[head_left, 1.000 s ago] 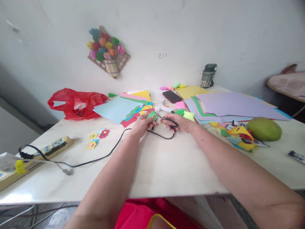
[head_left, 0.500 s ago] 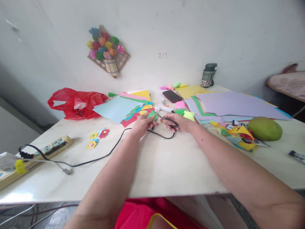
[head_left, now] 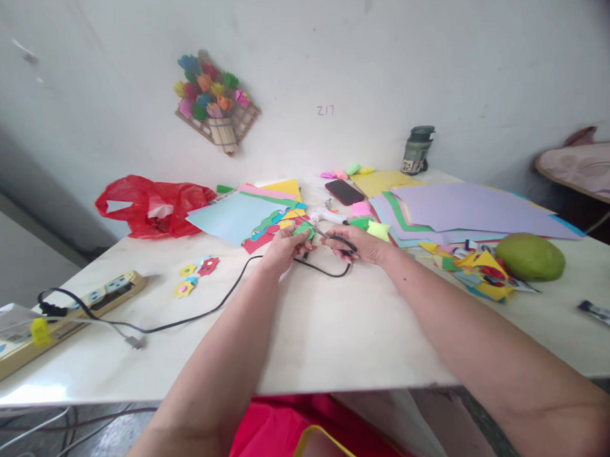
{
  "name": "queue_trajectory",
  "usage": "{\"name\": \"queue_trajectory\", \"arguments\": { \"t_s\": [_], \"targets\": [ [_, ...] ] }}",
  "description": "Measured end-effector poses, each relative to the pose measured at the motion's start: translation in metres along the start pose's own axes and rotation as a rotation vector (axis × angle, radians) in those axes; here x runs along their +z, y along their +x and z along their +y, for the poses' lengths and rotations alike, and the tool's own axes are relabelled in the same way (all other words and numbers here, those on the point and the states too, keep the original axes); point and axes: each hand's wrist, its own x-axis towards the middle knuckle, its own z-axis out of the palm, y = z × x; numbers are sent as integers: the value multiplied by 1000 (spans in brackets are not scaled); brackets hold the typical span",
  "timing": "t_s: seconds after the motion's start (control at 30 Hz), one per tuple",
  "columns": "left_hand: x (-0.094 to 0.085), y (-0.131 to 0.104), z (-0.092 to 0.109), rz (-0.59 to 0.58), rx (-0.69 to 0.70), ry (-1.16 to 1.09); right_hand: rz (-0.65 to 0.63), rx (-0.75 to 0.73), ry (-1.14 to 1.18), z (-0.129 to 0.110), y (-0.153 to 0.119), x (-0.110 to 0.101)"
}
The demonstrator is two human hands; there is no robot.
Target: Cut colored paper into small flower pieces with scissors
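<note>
Over the middle of the table, my left hand (head_left: 283, 248) pinches a small piece of green paper (head_left: 305, 231). My right hand (head_left: 358, 245) grips a pair of scissors (head_left: 343, 243) by the dark handles, blades pointing left at the green piece. Whether the blades touch the paper is hard to make out. Just beyond both hands lie coloured paper strips (head_left: 265, 235) and a white glue gun (head_left: 330, 215). Finished-looking paper flowers (head_left: 185, 289) rest to the left of my left forearm.
A black cord (head_left: 217, 310) runs from the power strip (head_left: 115, 285) at left to below my hands. A red plastic bag (head_left: 136, 206) sits back left. Stacked coloured sheets (head_left: 476, 206), a phone (head_left: 345, 191), a bottle (head_left: 418, 151), paper scraps (head_left: 483, 273) and a green mango-like fruit (head_left: 530, 257) lie rightward.
Almost nothing differs. Both hands keep their places with the green paper and the scissors; the green piece looks very slightly shifted.
</note>
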Motion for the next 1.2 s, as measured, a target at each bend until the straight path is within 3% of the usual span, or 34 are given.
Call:
{"name": "queue_trajectory", "arguments": {
  "t_s": [0.57,0.87,1.2],
  "targets": [
    [1,0,3,109,-11,-73,-15,-23,26,5,3,-1],
    [0,0,1,11,-19,-62,-10,-48,12,6,4,0],
    [-3,2,-1,-11,-14,-54,0,-34,34,6,5,0]
  ]
}}
